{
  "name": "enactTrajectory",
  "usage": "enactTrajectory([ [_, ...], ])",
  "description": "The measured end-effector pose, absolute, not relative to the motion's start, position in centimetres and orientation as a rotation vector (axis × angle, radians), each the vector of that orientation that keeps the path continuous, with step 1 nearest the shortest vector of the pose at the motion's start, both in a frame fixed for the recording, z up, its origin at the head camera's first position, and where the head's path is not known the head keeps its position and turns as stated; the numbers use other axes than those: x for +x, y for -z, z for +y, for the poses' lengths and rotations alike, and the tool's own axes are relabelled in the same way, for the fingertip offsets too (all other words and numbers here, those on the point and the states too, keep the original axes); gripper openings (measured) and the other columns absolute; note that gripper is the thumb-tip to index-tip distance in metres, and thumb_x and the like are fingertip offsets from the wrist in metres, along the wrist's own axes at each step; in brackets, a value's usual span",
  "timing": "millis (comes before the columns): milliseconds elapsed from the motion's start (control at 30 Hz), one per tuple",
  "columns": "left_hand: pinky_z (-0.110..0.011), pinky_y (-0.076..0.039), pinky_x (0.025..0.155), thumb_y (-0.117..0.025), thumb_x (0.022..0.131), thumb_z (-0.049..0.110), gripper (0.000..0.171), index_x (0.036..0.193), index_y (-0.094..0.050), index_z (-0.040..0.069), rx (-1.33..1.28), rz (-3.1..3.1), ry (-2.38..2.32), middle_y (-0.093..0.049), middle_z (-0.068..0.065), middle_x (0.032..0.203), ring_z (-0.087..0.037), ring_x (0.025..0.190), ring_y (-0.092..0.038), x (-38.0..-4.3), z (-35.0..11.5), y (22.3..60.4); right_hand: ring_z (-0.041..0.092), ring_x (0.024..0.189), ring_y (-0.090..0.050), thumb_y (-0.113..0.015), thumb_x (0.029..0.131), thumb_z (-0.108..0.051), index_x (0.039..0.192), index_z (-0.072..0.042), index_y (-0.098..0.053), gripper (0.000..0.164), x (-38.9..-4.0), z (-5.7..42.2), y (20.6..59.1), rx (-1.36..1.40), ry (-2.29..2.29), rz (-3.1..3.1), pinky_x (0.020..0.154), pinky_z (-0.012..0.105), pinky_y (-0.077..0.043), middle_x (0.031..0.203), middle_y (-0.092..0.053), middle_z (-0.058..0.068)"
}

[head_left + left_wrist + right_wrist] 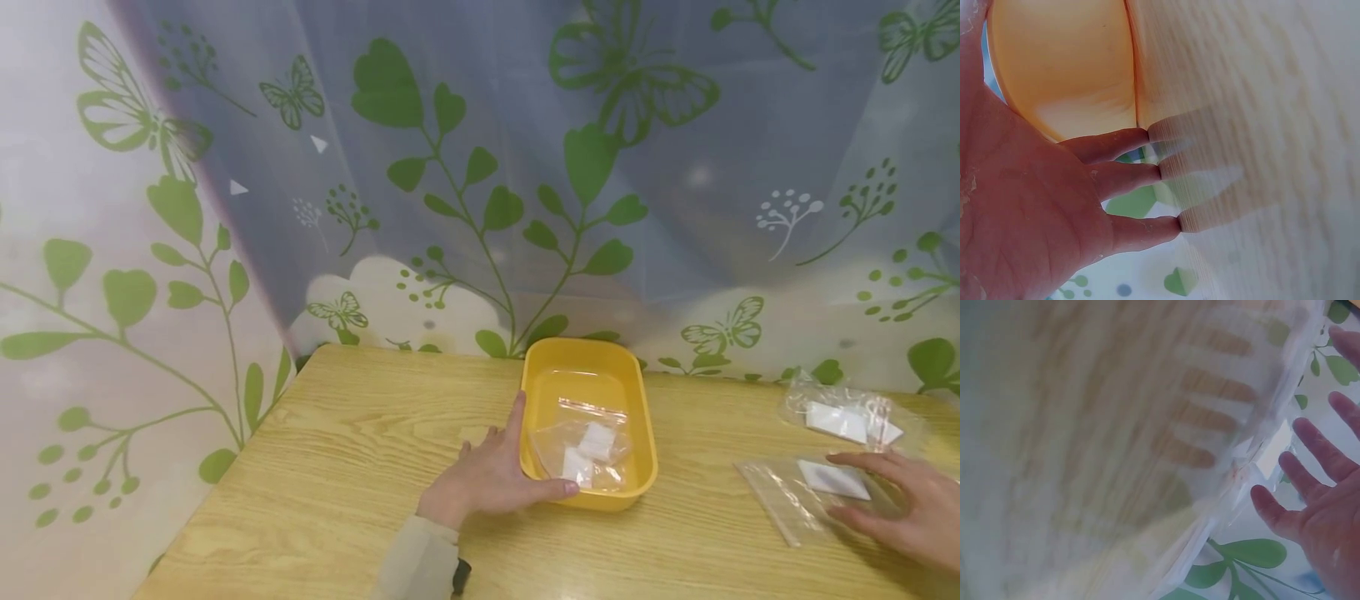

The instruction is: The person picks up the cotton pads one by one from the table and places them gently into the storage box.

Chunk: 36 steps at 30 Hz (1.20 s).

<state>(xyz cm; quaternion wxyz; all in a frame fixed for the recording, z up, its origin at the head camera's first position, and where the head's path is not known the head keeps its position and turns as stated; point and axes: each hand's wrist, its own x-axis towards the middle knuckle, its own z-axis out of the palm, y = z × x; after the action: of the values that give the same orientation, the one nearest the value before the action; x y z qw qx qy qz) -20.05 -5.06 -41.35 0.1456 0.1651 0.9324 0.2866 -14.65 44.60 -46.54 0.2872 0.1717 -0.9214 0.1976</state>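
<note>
My left hand (491,475) lies against the near-left corner of a yellow plastic bin (648,417), thumb along the front rim and index finger up the left side. Its other fingers are straight and spread, tips at the tabletop in the left wrist view. Inside the bin is a clear zip bag (551,437) with small white pieces. At the right, my right hand (911,508) is over a flat clear zip bag (780,504) holding a white rectangular piece (832,480). Fingers are extended and apart in the right wrist view (1329,487), with nothing gripped.
Behind the flat bag lie more clear bags (798,400) with white pieces (836,422). All stand on a wood-grain table (360,433). A curtain (480,250) with green leaves and butterflies hangs along the table's back and left edges.
</note>
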Motion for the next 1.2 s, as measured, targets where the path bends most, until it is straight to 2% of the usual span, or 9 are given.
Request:
enactTrajectory([
  [100,-0.072,-0.014,0.122,-0.065,0.076,0.085,0.132,0.164,0.016,0.029,0.473,2.685,-0.831,-0.042,-0.022,0.16,-0.044,0.152,-0.032,-20.0,-5.1,41.3,-0.027,0.108,-0.033,-0.1,0.051,-0.023,0.117,-0.023,-0.072,0.072,-14.6,45.4,47.1,0.406,-0.498,-2.541,0.094,-0.005,-0.018,0.114,-0.058,-0.037],
  [167,-0.072,-0.014,0.122,-0.064,0.076,0.085,0.132,0.164,0.016,0.029,0.47,2.682,-0.832,-0.041,-0.022,0.161,-0.045,0.153,-0.031,-20.0,-5.1,41.3,-0.016,0.1,-0.049,-0.1,0.054,-0.026,0.118,-0.023,-0.072,0.07,-14.7,45.7,47.2,0.362,-0.454,-2.594,0.088,0.0,-0.027,0.108,-0.07,-0.023],
  [233,-0.072,-0.013,0.122,-0.064,0.076,0.085,0.131,0.164,0.016,0.029,0.468,2.68,-0.834,-0.041,-0.022,0.16,-0.044,0.153,-0.031,-20.0,-5.1,41.3,0.006,0.098,-0.066,-0.099,0.057,-0.028,0.119,-0.016,-0.071,0.069,-14.7,45.8,47.1,0.332,-0.416,-2.653,0.084,0.011,-0.036,0.108,-0.077,0.0],
  [300,-0.072,-0.012,0.123,-0.064,0.076,0.085,0.131,0.164,0.016,0.028,0.466,2.678,-0.833,-0.042,-0.021,0.16,-0.044,0.153,-0.03,-19.9,-5.1,41.3,0.035,0.097,-0.07,-0.098,0.06,-0.03,0.119,-0.009,-0.07,0.068,-14.7,45.7,46.9,0.304,-0.387,-2.711,0.078,0.019,-0.042,0.108,-0.076,0.019],
  [367,-0.072,-0.012,0.122,-0.064,0.076,0.084,0.131,0.164,0.016,0.028,0.464,2.675,-0.832,-0.042,-0.021,0.16,-0.045,0.153,-0.03,-19.8,-5.1,41.3,0.052,0.094,-0.066,-0.097,0.063,-0.032,0.116,-0.003,-0.07,0.066,-14.8,45.5,46.6,0.272,-0.361,-2.771,0.071,0.025,-0.045,0.105,-0.074,0.024],
  [433,-0.072,-0.012,0.123,-0.064,0.076,0.085,0.131,0.164,0.015,0.028,0.461,2.674,-0.83,-0.042,-0.021,0.16,-0.045,0.153,-0.03,-19.8,-5.1,41.3,0.048,0.091,-0.067,-0.095,0.067,-0.035,0.112,-0.001,-0.071,0.061,-14.9,45.4,46.3,0.242,-0.345,-2.835,0.067,0.03,-0.047,0.102,-0.072,0.022],
  [500,-0.072,-0.012,0.123,-0.063,0.076,0.085,0.131,0.164,0.016,0.029,0.463,2.675,-0.825,-0.042,-0.021,0.16,-0.044,0.153,-0.03,-19.8,-5.1,41.3,0.027,0.083,-0.068,-0.095,0.067,-0.037,0.108,-0.004,-0.074,0.056,-15.1,45.4,46.0,0.226,-0.329,-2.857,0.062,0.025,-0.046,0.095,-0.072,0.013],
  [667,-0.072,-0.012,0.123,-0.063,0.076,0.086,0.131,0.164,0.016,0.03,0.462,2.68,-0.821,-0.042,-0.021,0.16,-0.043,0.153,-0.03,-19.8,-5.1,41.2,-0.015,0.075,-0.043,-0.095,0.066,-0.036,0.1,-0.006,-0.077,0.049,-15.2,45.3,45.6,0.245,-0.349,-2.835,0.059,0.021,-0.041,0.089,-0.067,0.001],
  [1200,-0.073,-0.012,0.122,-0.063,0.076,0.086,0.13,0.163,0.017,0.03,0.461,2.678,-0.83,-0.041,-0.022,0.161,-0.045,0.153,-0.029,-19.7,-5.2,41.3,-0.021,0.075,-0.045,-0.096,0.064,-0.025,0.083,-0.014,-0.077,0.029,-15.0,45.4,46.1,0.316,-0.404,-2.7,0.059,0.016,-0.038,0.079,-0.055,-0.036],
])
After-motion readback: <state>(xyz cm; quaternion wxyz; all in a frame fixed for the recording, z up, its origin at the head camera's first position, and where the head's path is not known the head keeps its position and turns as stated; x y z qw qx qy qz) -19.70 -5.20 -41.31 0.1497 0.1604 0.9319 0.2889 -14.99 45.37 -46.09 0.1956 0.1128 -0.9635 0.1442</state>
